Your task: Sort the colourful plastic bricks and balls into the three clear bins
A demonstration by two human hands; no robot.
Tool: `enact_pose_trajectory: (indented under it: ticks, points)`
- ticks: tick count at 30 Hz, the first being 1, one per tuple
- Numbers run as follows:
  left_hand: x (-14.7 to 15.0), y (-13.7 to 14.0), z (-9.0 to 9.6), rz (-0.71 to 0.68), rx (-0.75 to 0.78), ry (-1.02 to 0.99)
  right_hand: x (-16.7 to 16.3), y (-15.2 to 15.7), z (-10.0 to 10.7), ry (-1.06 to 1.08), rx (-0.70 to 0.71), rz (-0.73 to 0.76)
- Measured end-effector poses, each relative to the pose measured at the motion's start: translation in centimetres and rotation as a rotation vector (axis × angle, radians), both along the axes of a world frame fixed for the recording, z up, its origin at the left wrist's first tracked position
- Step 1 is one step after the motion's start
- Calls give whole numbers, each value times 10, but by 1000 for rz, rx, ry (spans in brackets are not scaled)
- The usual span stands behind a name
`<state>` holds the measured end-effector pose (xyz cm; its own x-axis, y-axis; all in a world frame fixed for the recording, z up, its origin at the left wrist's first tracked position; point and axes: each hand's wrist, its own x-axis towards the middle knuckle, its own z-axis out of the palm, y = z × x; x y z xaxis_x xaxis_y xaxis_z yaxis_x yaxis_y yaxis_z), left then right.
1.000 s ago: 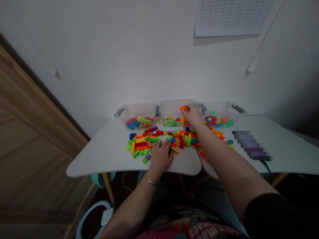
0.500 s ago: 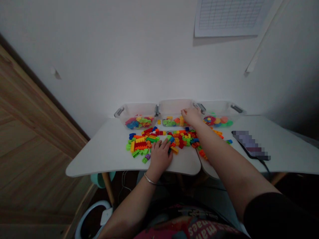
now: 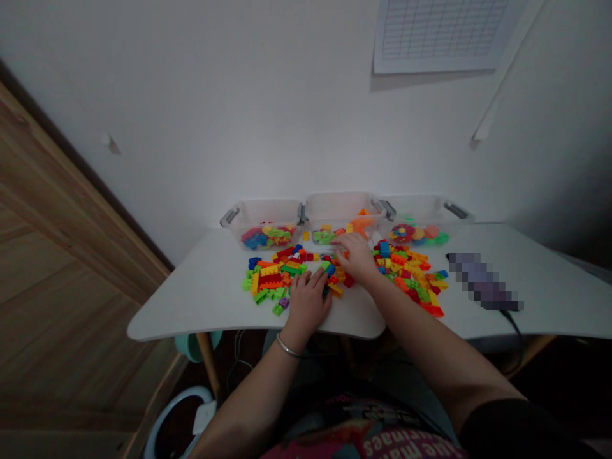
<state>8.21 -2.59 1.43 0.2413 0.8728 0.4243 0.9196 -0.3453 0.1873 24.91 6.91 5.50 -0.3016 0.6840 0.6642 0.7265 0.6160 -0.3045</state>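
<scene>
A spread of colourful toy building bricks (image 3: 270, 279) lies on the white table. My left hand (image 3: 310, 301) rests on the near edge of the pile with fingers spread, touching the bricks. My right hand (image 3: 357, 258) is over the bricks just in front of the middle clear plastic box (image 3: 335, 203). Its fingers point left, curved and a little apart from the thumb, and no brick shows between them. Inside the middle box are green and yellow bricks and a larger orange piece (image 3: 362, 221). My right hand hides the bricks beneath it.
A left clear box (image 3: 270, 209) and a right clear box (image 3: 415, 205) hold coloured pieces, flanking the middle one along the wall. More bricks (image 3: 414, 271) lie to the right of my right forearm. A phone (image 3: 482, 280) with a cable lies farther right. The table's front edge curves near my wrists.
My right hand has come out of the middle box, down and toward me, to the bricks in front. The orange piece in the box is now in view. My left hand stays in place.
</scene>
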Motion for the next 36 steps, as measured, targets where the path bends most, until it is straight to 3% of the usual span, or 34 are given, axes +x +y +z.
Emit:
enact_pose_trajectory:
  ticks: [4,7,14,25,31,36]
  points:
    - [1,0,2,8,-11,3,-14,-17,-28,-152,-106,17]
    - [1,1,2,12,-13,11,-15,-21,-37,-204,-127,-19]
    - [2,-1,1,70,-7,31,-11,-23,-36,-207,-145,-87]
    - [2,1,2,39,-29,-8,-14,-24,-36,-174,-164,-155]
    - [3,2,-1,49,-10,-4,-15,-24,-40,-209,-134,-266]
    - [3,2,-3,54,-1,1,-14,-23,-42,-201,-112,-201]
